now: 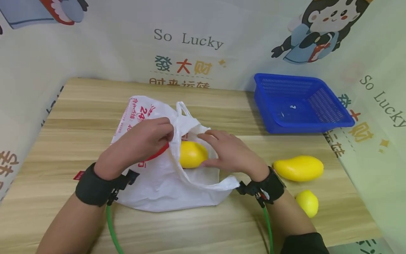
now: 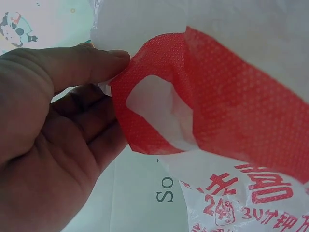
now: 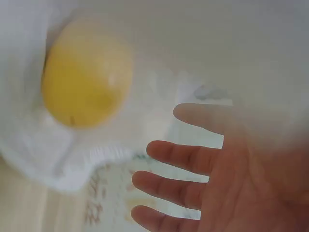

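Note:
A white plastic bag with red print lies on the table, its mouth spread toward the right. My left hand pinches the bag's rim between thumb and fingers; the left wrist view shows the red-printed plastic at the fingertips. Inside the mouth sits a yellow fruit, probably a mango, partly covered by the bag. Beside it is my right hand, at the right side of the opening. In the right wrist view its fingers are straight and spread, apart from the yellow fruit.
A blue plastic basket stands at the back right of the wooden table. A yellow mango and a yellow lemon lie near the right forearm. Green cables run from both wrists.

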Demonstrator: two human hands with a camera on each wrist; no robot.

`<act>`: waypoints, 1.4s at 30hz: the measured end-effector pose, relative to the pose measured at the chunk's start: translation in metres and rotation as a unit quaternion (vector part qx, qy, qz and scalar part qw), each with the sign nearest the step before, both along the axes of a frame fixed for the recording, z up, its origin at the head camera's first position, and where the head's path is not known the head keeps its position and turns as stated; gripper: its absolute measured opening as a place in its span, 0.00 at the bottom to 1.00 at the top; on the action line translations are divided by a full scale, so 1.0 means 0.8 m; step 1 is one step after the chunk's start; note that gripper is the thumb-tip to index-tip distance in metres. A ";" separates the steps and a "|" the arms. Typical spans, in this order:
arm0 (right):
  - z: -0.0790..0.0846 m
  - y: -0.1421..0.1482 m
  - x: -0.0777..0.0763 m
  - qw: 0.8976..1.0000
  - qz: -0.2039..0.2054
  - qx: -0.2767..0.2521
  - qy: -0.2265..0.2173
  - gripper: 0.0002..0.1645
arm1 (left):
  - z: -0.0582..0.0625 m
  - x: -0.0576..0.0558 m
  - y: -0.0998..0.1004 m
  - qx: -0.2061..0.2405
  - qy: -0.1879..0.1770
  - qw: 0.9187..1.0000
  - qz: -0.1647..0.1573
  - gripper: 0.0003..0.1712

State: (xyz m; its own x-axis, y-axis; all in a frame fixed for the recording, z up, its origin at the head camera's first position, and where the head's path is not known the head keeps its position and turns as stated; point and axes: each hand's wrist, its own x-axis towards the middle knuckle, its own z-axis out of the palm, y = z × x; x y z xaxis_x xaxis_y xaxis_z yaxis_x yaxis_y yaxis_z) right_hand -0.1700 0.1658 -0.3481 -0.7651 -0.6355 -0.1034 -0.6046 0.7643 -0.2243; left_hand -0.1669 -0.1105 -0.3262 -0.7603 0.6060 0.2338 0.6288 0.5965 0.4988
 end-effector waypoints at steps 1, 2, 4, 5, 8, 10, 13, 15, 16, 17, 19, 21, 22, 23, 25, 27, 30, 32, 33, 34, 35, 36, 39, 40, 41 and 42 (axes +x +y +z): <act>0.003 0.009 0.002 1.000 -0.009 -0.002 0.004 0.48 | 0.000 0.000 0.001 0.000 -0.001 1.000 0.000 0.10; 0.006 0.019 0.003 1.000 -0.017 -0.006 0.009 0.48 | 0.001 0.001 0.002 0.000 -0.003 1.000 0.002 0.10; 0.009 0.037 0.005 0.999 -0.038 -0.014 0.018 0.48 | 0.001 0.001 0.004 -0.002 -0.004 1.000 0.004 0.11; 0.009 0.046 0.006 0.998 -0.050 -0.017 0.020 0.48 | 0.000 0.001 0.004 -0.003 -0.005 1.000 0.004 0.11; 0.009 0.072 0.010 0.995 -0.094 -0.024 0.015 0.47 | 0.000 0.001 0.008 -0.006 -0.007 1.000 0.005 0.11; 0.006 0.090 0.013 0.992 -0.123 -0.029 0.006 0.47 | -0.001 0.000 0.011 -0.008 -0.010 1.000 0.005 0.11; 0.001 0.113 0.016 0.987 -0.157 -0.037 -0.008 0.46 | -0.001 0.001 0.012 -0.014 -0.009 1.000 0.010 0.11; -0.004 0.128 0.019 0.984 -0.172 -0.040 -0.011 0.46 | -0.002 0.002 0.013 -0.018 -0.007 1.000 0.012 0.11; -0.006 0.135 0.020 0.983 -0.179 -0.041 -0.014 0.46 | -0.003 0.002 0.013 -0.019 -0.005 1.000 0.013 0.11; -0.008 0.143 0.022 0.982 -0.185 -0.040 -0.016 0.46 | -0.003 0.003 0.014 -0.021 -0.004 1.000 0.014 0.11; -0.012 0.156 0.026 0.979 -0.198 -0.036 -0.019 0.46 | -0.004 0.004 0.015 -0.022 -0.006 1.000 0.015 0.11; -0.015 0.169 0.031 0.977 -0.211 -0.031 -0.018 0.46 | -0.006 0.004 0.017 -0.023 -0.007 1.000 0.014 0.10; -0.016 0.174 0.033 0.976 -0.217 -0.028 -0.016 0.45 | -0.006 0.003 0.018 -0.022 -0.007 1.000 0.013 0.10; -0.018 0.180 0.035 0.975 -0.222 -0.026 -0.014 0.45 | -0.007 0.003 0.019 -0.023 -0.006 1.000 0.012 0.10; -0.020 0.191 0.039 0.973 -0.229 -0.022 -0.009 0.45 | -0.008 0.002 0.020 -0.023 -0.001 1.000 0.010 0.11; -0.022 0.201 0.042 0.972 -0.234 -0.017 -0.004 0.45 | -0.009 0.001 0.021 -0.023 0.004 1.000 0.009 0.11; -0.024 0.213 0.045 0.971 -0.238 -0.004 -0.003 0.46 | -0.011 0.003 0.020 -0.022 0.009 1.000 0.011 0.11; -0.024 0.222 0.048 0.970 -0.244 0.004 -0.003 0.46 | -0.012 0.003 0.021 -0.019 0.017 1.000 0.009 0.11; -0.024 0.227 0.049 0.969 -0.248 0.008 -0.003 0.47 | -0.013 0.003 0.021 -0.017 0.021 1.000 0.008 0.11; -0.024 0.232 0.051 0.967 -0.253 0.013 -0.002 0.47 | -0.014 0.003 0.021 -0.016 0.025 1.000 0.006 0.12; -0.024 0.238 0.052 0.966 -0.259 0.018 0.000 0.48 | -0.015 0.003 0.022 -0.015 0.030 0.999 0.003 0.12; -0.024 0.243 0.054 0.964 -0.264 0.020 0.001 0.48 | -0.015 0.002 0.023 -0.013 0.035 0.999 0.001 0.12; -0.025 0.258 0.059 0.962 -0.273 0.031 0.005 0.48 | -0.016 0.001 0.026 -0.014 0.044 0.999 -0.005 0.13; -0.025 0.262 0.061 0.961 -0.275 0.034 0.005 0.48 | -0.016 0.001 0.027 -0.015 0.044 0.999 -0.006 0.13; -0.026 0.267 0.063 0.960 -0.277 0.036 0.003 0.48 | -0.016 0.001 0.028 -0.015 0.044 0.999 -0.007 0.13; -0.027 0.271 0.064 0.960 -0.278 0.038 0.002 0.48 | -0.016 0.000 0.029 -0.017 0.042 0.999 -0.007 0.13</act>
